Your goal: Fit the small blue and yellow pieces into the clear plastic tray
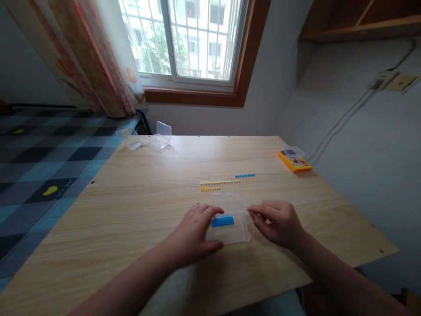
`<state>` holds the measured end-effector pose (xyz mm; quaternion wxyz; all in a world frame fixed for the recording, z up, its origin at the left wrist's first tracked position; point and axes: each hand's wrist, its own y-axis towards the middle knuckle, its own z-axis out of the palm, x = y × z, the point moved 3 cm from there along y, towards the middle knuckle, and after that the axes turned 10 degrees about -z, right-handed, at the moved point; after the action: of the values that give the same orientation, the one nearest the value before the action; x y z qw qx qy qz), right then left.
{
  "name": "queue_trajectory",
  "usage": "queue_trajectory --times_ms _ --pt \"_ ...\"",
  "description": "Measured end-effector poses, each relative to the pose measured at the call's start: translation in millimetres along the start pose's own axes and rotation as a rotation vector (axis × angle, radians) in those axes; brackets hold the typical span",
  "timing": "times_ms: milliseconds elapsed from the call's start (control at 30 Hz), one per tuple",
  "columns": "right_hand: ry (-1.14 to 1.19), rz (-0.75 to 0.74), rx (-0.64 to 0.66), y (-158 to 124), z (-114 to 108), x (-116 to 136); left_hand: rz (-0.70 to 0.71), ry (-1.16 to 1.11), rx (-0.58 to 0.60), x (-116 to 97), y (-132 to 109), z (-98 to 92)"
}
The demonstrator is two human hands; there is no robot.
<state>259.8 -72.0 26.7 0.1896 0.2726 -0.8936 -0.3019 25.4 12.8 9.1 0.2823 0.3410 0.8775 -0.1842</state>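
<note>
One box (238, 231) with blue pieces (222, 221) inside sat on the table (131, 215), and I judged my left hand (199, 228), spread at its left side, should brace it lightly while my right hand (279, 221) pinched nearby, on what I couldn't tell.

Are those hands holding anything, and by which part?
The left hand holds the clear box by its left side; whether the right hand pinches anything small cannot be told.

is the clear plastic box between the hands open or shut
Open: the lid of the clear plastic box is swung back on its far side, leaving the blue strip inside uncovered.
</note>
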Motion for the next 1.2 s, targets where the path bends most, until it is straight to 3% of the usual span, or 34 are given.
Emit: queue_trajectory --times_ms 67,200,300,433,700,967,1200 --pt "-0.059 0.055 -0.021 11 -12 -18 -0.005 0.002 0.002 0 -1 -0.2" --pt "-0.141 0.233 0.157 47 -13 -69 -0.006 0.01 0.001 0 -2 -0.5" --pt "-0.088 0.354 0.371 73 6 -105 -0.007 0.008 0.002 0 -2 -0.7" --pt "-0.01 0.435 0.517 94 33 -132 -0.027 0.005 0.014 0 -2 -0.3" --pt "0.052 0.543 0.649 98 58 -142 -0.015 -0.002 0.01 2 -1 1.1" --pt "0.026 0.543 0.583 104 73 -134 -0.025 0.007 0.008 1 -2 0.3" --pt "-0.025 0.513 0.561 102 71 -128 -0.015 -0.005 -0.004 0 -4 -0.4"
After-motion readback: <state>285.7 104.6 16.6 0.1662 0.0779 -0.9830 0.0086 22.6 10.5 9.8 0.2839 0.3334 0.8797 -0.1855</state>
